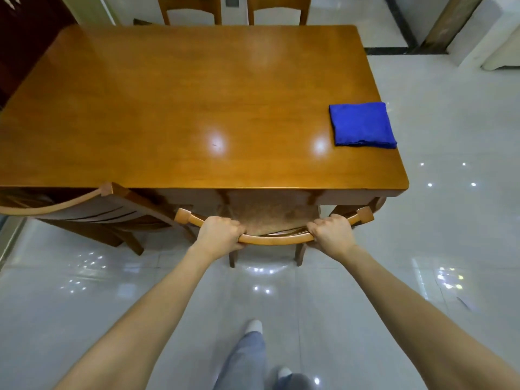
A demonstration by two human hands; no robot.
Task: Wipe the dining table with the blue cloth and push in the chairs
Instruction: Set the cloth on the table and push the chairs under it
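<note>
A glossy wooden dining table [180, 102] fills the upper half of the view. A folded blue cloth [362, 124] lies flat near the table's right edge, touched by neither hand. A wooden chair [274, 241] stands at the near side, its woven seat partly under the table edge. My left hand [218, 233] grips the curved top rail on its left part. My right hand [331, 231] grips the same rail on its right part.
A second wooden chair [92, 204] stands at the near left, turned at an angle. Two more chairs [190, 8] [278, 8] stand at the far side. Shiny white tiles [450, 220] spread to the right. My legs [247, 358] show below.
</note>
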